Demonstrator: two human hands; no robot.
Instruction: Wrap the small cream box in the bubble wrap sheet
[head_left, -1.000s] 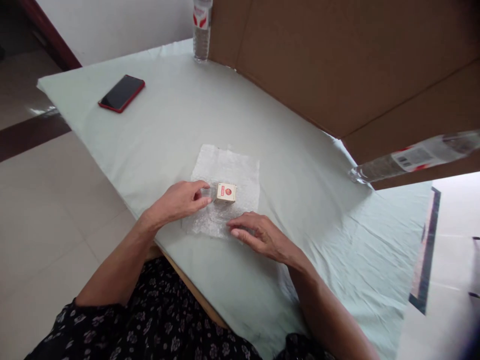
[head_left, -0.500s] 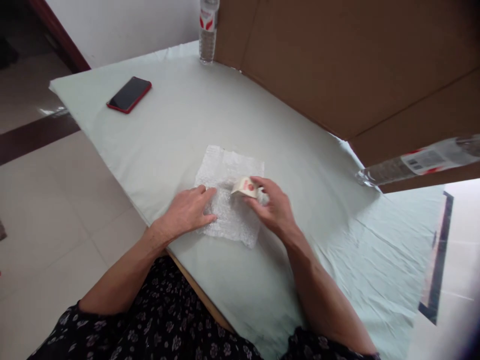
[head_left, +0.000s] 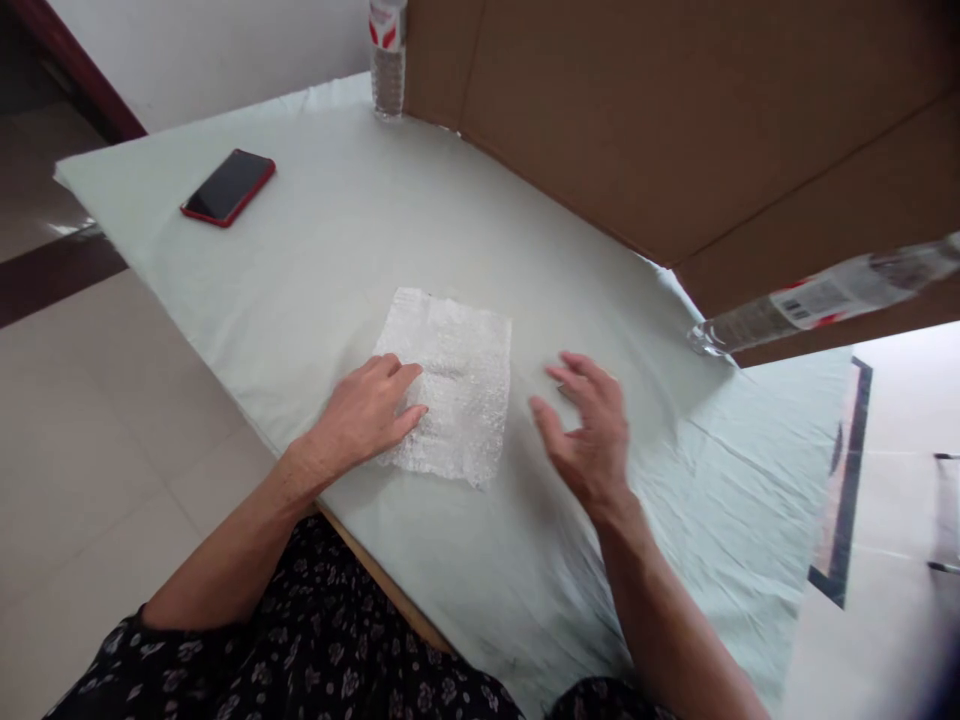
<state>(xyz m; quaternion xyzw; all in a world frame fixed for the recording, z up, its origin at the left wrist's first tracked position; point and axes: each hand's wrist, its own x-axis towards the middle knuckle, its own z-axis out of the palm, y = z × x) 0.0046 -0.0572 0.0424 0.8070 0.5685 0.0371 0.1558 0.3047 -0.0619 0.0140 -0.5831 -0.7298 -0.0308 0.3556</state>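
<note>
A sheet of bubble wrap (head_left: 457, 390) lies flat on the pale green tablecloth (head_left: 300, 270), roughly square and a little wrinkled. My left hand (head_left: 371, 405) rests on its left edge, thumb and fingers apart and pressing lightly on the plastic. To the right of the sheet, my right hand (head_left: 589, 430) is over the cloth, slightly blurred, its thumb and fingers spread with nothing visible between them. The small cream box with red print cannot be seen now; whether it is behind the right hand, I cannot tell.
A phone in a red case (head_left: 229, 187) lies at the far left. A large cardboard panel (head_left: 600, 120) rises at the back right, with an upright water bottle (head_left: 388, 70) at its left end and another bottle (head_left: 817, 298) at its right.
My right hand has moved right, away from the bubble wrap, and opened; the small box it held is out of sight. My left hand stays on the sheet. The view has shifted slightly.
</note>
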